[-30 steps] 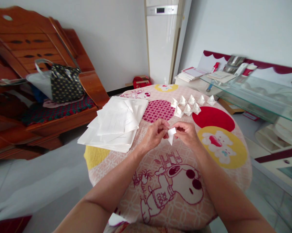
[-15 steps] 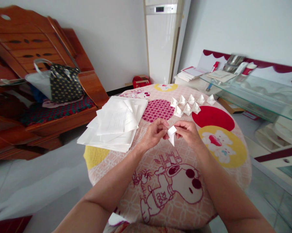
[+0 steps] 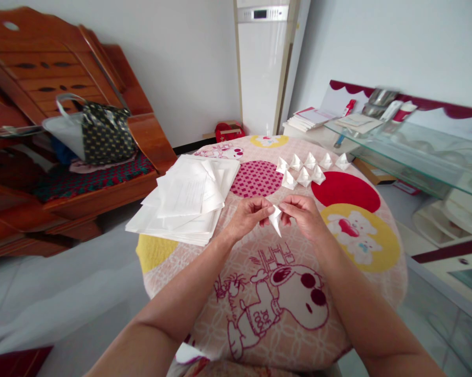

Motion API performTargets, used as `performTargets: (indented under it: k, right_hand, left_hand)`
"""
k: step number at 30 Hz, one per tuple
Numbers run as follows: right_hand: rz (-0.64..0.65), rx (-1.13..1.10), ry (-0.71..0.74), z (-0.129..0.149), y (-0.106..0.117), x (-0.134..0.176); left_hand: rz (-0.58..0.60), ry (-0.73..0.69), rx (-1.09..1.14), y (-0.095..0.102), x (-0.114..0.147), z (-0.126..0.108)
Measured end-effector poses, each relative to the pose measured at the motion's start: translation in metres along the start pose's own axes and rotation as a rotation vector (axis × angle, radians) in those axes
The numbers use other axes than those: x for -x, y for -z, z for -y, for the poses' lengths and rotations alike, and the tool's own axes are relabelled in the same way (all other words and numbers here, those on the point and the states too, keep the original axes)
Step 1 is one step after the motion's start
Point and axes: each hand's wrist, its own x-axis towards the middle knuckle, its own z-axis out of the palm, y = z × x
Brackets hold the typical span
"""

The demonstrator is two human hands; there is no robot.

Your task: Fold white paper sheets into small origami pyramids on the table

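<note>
A small folded white paper (image 3: 276, 220) is pinched between my two hands, over the middle of the round table. Its lower end narrows to a point that hangs toward me. My left hand (image 3: 250, 215) grips its left side between thumb and fingers. On the other side, my right hand (image 3: 302, 212) holds its upper right edge the same way. Beyond my hands stand several folded paper boats (image 3: 304, 177) in two loose rows. To the left of my hands lies a stack of white paper sheets (image 3: 184, 196), some of them printed.
A patterned cloth (image 3: 275, 293) covers the round table. Close on the right stands a glass-topped cabinet (image 3: 424, 152) with papers and containers. A wooden bench (image 3: 142, 136) holding a dark patterned bag (image 3: 104, 133) is at the left. A tall white air conditioner (image 3: 261, 73) stands behind.
The folded paper has turned between my fingers and looks narrower, its square upper part now angled. My hands have shifted only slightly. The boats and the stack stay in place.
</note>
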Motion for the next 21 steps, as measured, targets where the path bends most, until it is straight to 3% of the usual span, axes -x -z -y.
performTargets:
  k: [7, 14, 21]
  right_hand:
    - [0.078, 0.012, -0.013, 0.0001, 0.0008, -0.0002]
    - [0.062, 0.07, -0.029, 0.0003, -0.0014, 0.0006]
    - [0.146, 0.067, -0.133, 0.0005, 0.0014, -0.0002]
  left_hand:
    - [-0.069, 0.014, 0.004, -0.0034, 0.0014, -0.0058]
    - [-0.084, 0.007, -0.057, -0.0031, 0.0032, -0.0082]
    - [-0.213, -0.038, 0.011, -0.0002, 0.0004, -0.0085]
